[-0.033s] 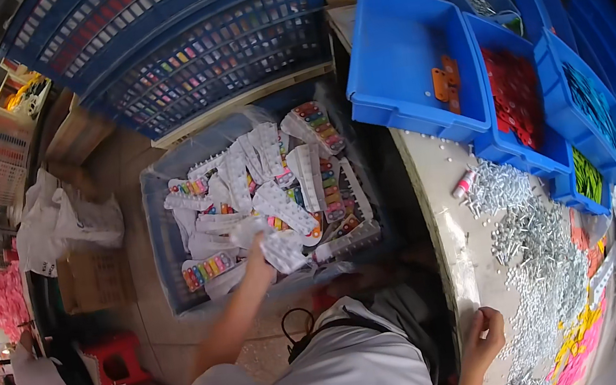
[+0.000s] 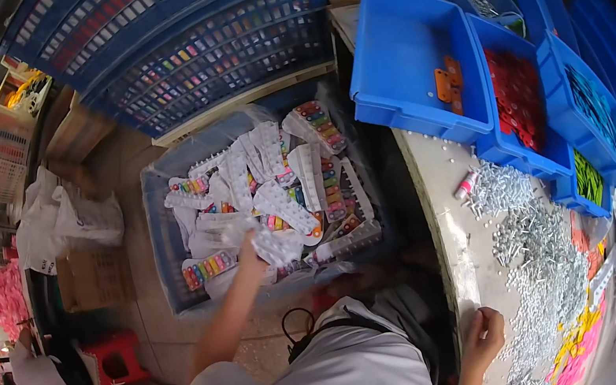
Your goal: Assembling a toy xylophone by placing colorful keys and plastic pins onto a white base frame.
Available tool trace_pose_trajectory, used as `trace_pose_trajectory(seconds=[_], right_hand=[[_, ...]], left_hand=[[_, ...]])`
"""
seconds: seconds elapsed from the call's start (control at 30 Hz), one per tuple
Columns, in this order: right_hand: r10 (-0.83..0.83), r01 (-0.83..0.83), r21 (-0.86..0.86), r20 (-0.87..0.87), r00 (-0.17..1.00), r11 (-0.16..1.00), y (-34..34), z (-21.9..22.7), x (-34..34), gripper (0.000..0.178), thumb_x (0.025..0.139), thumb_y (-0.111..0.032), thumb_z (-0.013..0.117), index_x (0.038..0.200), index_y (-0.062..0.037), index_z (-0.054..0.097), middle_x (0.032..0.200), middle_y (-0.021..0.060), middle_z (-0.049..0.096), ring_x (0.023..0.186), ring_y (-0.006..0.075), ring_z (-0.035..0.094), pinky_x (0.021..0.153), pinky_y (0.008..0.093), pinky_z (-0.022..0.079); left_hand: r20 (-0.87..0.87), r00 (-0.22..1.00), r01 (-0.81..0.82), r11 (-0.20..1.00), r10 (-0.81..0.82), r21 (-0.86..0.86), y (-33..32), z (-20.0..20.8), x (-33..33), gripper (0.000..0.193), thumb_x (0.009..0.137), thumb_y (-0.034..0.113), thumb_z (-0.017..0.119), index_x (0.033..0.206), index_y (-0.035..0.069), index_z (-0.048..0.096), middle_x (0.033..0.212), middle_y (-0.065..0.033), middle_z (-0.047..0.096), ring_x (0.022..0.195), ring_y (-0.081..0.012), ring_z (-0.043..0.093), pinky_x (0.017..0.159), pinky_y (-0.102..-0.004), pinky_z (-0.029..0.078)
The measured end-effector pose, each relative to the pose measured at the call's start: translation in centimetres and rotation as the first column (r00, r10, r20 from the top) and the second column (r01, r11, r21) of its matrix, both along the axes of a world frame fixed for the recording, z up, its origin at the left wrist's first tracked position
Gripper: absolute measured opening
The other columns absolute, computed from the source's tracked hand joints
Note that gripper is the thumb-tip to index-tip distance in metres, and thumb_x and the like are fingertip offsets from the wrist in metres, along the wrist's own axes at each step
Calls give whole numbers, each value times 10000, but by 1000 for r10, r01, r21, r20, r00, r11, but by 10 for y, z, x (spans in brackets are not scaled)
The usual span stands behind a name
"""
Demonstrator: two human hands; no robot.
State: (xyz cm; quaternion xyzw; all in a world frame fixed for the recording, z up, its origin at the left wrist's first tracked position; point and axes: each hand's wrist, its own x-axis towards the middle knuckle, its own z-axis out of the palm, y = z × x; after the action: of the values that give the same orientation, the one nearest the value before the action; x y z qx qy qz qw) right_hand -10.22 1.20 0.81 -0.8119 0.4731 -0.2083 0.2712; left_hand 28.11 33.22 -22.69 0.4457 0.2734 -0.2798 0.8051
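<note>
Over the near side of a plastic-lined blue crate (image 2: 171, 280), my left hand (image 2: 251, 253) is closed on a white toy xylophone (image 2: 281, 249). Motion smears the toy, and its pale, bumpy back faces up. Beneath it the crate holds a jumbled heap of similar toys; some show rows of coloured bars (image 2: 208, 270), others only their white backs (image 2: 284, 206). At the edge of the worktable (image 2: 456, 250) on the right, my right hand (image 2: 485, 335) rests with its fingers curled in, nothing seen in them, beside a spread of small metal pins (image 2: 533, 262).
Blue bins (image 2: 415, 57) on the table hold orange, red, teal and green parts. Stacked blue crates (image 2: 208, 56) stand behind the lined crate. A red stool (image 2: 116, 360), a cardboard box (image 2: 94, 279) and another person's arm (image 2: 26, 342) are at the left.
My left hand and the white toy xylophone have shifted slightly to the left over the crate. My right hand stays where it was.
</note>
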Motion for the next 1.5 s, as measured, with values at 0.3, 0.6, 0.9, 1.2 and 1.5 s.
trace_pose_trajectory(seconds=[0.3, 0.6, 0.9, 1.2, 1.5], right_hand=[[58, -67, -151, -65, 996, 986, -4, -14, 8, 47, 967, -2, 646, 1008, 16, 662, 897, 146, 633, 797, 306, 620, 697, 388, 498], [55, -69, -219, -72, 996, 973, -3, -16, 13, 28, 976, -19, 650, 980, 9, 651, 872, 130, 618, 771, 292, 601, 658, 379, 472], [59, -85, -211, -128, 990, 974, -1, -16, 12, 65, 1010, -35, 622, 975, 20, 622, 883, 145, 612, 778, 295, 580, 692, 380, 474], [43, -76, -241, -141, 989, 968, -1, -18, 16, 83, 1016, -49, 626, 970, 20, 619, 875, 135, 607, 772, 286, 577, 674, 379, 467], [15, -50, -264, -132, 991, 963, 2, -19, 14, 77, 1003, -45, 636, 962, 19, 628, 861, 142, 603, 742, 290, 577, 657, 377, 466]], left_hand=[[217, 853, -520, 733, 475, 438, 157, -55, 113, 408, 909, 282, 778, 1233, 63, 661, 1148, -60, 727, 1024, -245, 722, 906, -405, 598], [51, 844, -472, 693, 534, 545, 212, -97, 73, 548, 872, 276, 820, 1315, 9, 639, 1310, -118, 674, 1077, -279, 707, 884, -443, 606], [97, 988, -44, 390, -118, 920, 249, -131, 60, 845, 690, 341, 937, 1397, 23, 599, 1292, -150, 678, 1097, -305, 694, 943, -479, 562], [221, 904, -386, 474, 367, 792, 245, -116, 193, 351, 890, 305, 809, 1083, 45, 673, 988, -135, 726, 892, -265, 717, 728, -497, 595], [607, 608, -82, 721, -511, 689, -17, -51, 28, 102, 987, 65, 648, 1078, 49, 691, 860, 1, 643, 723, -82, 567, 645, -256, 472]])
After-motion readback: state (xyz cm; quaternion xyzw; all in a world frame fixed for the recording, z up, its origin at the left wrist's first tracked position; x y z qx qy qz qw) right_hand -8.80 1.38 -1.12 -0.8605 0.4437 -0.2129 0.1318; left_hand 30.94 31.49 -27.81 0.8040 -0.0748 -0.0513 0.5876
